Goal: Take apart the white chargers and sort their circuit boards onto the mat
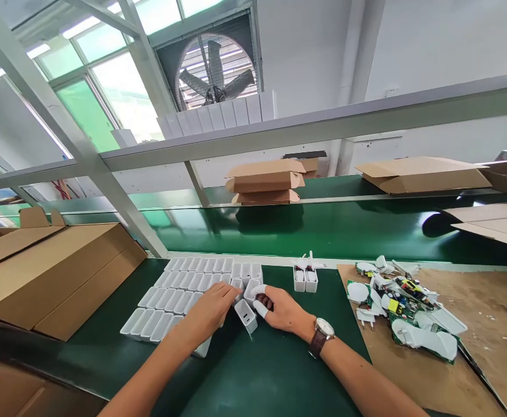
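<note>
Several white plastic cases (179,282) stand in close rows on the green work surface. My left hand (213,306) reaches over their right end, with its fingers together and bent at a white case; their tips are partly hidden. Close by, my right hand (281,310) has white covers on thumb and index finger. These two curl round the edge of a white case (251,288) at the end of the rows. Below and between the hands, a white case with two dark slots (246,317) lies at an angle.
Two white cases with parts inside (305,279) stand right of my hands. Circuit boards and white covers (405,313) are heaped on brown cardboard (488,301), beside a black-handled tool (474,368). A large carton (62,278) borders the left; a green conveyor belt (323,229) runs behind.
</note>
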The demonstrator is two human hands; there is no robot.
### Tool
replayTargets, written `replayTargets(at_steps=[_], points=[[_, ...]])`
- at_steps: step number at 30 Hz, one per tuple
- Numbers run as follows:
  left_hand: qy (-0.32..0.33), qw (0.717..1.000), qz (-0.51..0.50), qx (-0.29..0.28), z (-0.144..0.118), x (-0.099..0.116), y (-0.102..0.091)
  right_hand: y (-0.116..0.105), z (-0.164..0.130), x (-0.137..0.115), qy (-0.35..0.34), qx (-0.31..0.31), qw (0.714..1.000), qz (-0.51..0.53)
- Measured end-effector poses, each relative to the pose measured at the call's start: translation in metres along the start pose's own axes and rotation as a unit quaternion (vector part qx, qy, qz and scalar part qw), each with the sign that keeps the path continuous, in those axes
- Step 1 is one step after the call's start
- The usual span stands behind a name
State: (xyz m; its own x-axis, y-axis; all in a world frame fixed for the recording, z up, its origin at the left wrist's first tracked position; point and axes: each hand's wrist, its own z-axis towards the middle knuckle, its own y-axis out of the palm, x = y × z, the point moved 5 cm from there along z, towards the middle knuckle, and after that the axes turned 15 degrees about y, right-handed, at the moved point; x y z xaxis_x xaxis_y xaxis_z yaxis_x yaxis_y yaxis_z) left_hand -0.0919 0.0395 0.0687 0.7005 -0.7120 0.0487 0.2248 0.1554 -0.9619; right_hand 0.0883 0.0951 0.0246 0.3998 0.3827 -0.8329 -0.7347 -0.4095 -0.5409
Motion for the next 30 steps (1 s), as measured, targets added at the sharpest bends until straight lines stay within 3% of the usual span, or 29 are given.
replayTargets(at_steps=[5,11,14,17,30], points=[[-0.020,0.999,-0.040,-0.008,0.009,-0.018,-0.008,0.002,-0.002,0.000,-0.039,0.016,0.999,0.001],[-0.108,0.987,-0.117,0.026,0.030,-0.059,-0.027,-0.001,0.006,0.014,0.048,0.099,0.993,0.035],[-0.162,0.978,-0.126,0.043,0.043,-0.085,-0.024,0.000,0.009,0.016,0.066,0.091,0.993,0.040],[-0.174,0.975,-0.137,0.028,0.056,-0.100,-0.014,0.000,0.011,0.016,0.081,0.069,0.994,0.038],[-0.193,0.965,-0.179,-0.010,0.069,-0.100,0.002,0.004,0.014,0.016,0.098,0.062,0.993,-0.022]])
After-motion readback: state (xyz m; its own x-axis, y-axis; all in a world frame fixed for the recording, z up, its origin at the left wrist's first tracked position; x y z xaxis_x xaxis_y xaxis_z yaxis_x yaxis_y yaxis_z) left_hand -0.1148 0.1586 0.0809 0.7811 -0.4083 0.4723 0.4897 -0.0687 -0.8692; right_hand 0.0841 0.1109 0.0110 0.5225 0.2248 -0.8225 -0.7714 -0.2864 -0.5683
